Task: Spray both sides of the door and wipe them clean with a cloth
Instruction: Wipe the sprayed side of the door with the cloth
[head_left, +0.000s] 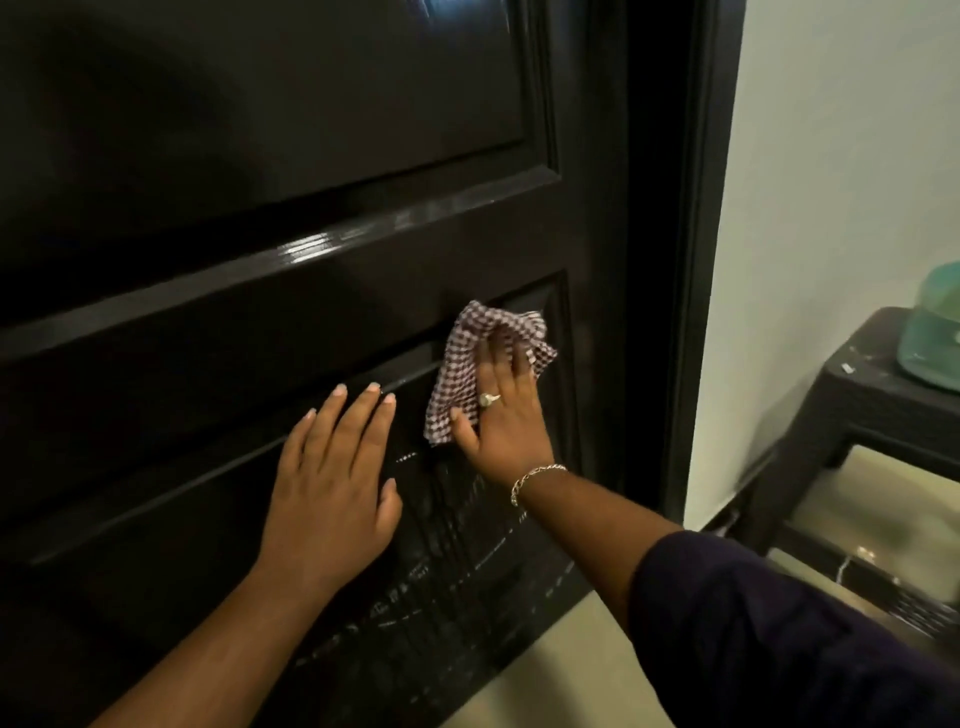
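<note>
Here the right hand (501, 410) presses a checked cloth (470, 364) flat against the dark door's (260, 234) lower panel, fingers spread over it. The left hand (332, 488) rests open on the door just left of the cloth, holding nothing. Wet streaks (447, 519) run below the cloth.

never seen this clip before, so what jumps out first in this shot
A checked cloth stands out mid-frame, pressed flat against the dark panelled door by the right hand, which wears a ring and a bracelet. The left hand lies flat on the door just beside it. Wet streaks shine on the lower panel beneath both hands.
</note>
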